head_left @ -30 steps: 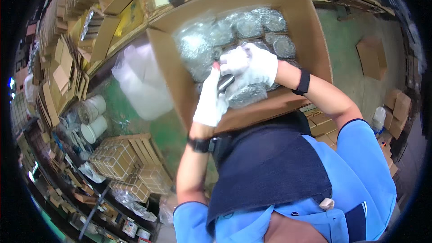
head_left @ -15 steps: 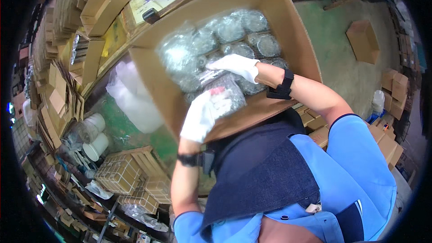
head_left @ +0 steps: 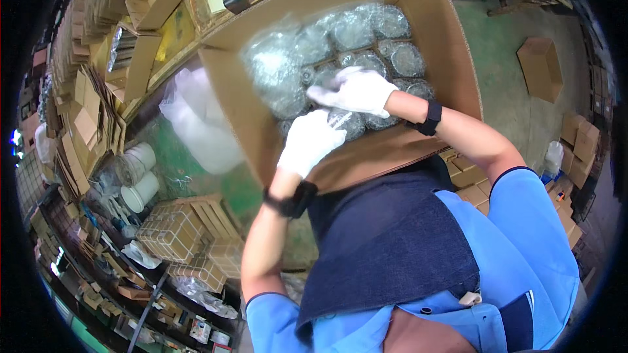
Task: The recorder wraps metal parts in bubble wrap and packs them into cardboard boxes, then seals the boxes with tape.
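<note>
A large open cardboard box point(head_left: 451, 59) holds several round, metallic-looking pieces wrapped in clear bubble wrap point(head_left: 271, 68), packed in rows. My left hand point(head_left: 311, 142), in a white glove, is over the box's near left part. Its fingers are apart and rest by a wrapped round piece point(head_left: 353, 127). To its right my right hand point(head_left: 360, 91), also gloved in white, reaches across the middle of the rows with fingers stretched out, partly blurred. Neither hand visibly holds anything. What lies directly under both palms is hidden.
Beyond the box runs a wooden bench point(head_left: 190, 36) with open cartons and a black clamp-like part point(head_left: 236, 2). A white plastic bag point(head_left: 199, 121) hangs left of the box. White buckets point(head_left: 139, 191) and strapped cartons point(head_left: 173, 232) stand lower left. An open carton point(head_left: 540, 68) sits at right.
The bubble-wrapped piece that was raised between my hands is now down among the others in the box. My hands have let go of it, and the view has shifted slightly.
</note>
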Action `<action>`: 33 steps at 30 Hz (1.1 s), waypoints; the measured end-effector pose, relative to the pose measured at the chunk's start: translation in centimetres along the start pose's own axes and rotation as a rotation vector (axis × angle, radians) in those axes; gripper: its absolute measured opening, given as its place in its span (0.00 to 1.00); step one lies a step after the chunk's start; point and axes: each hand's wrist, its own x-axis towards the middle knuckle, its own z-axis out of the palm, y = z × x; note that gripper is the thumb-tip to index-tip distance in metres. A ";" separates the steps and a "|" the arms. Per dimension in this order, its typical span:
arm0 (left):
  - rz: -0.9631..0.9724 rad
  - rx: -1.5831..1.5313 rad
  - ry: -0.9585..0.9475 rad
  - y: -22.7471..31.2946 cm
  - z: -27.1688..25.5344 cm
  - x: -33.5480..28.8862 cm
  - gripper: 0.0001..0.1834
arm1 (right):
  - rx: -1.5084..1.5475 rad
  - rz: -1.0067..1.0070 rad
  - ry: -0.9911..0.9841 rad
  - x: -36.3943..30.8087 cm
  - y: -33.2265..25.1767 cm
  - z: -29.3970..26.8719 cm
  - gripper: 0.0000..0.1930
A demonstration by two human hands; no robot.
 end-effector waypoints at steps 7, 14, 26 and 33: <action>-0.258 -0.211 0.155 -1.5 -2.0 1.0 0.18 | 0.922 0.169 -0.481 3.4 3.6 2.1 0.30; 0.218 -0.116 -0.478 -2.0 6.2 4.6 0.26 | 0.646 0.087 -0.412 3.7 5.1 6.3 0.23; 0.496 -0.370 -0.309 -1.9 17.5 6.5 0.18 | -0.210 0.248 -0.111 6.6 1.4 13.2 0.15; 0.333 -0.045 -0.449 -0.7 5.5 4.1 0.19 | -0.263 -0.004 -0.351 7.4 2.5 11.0 0.16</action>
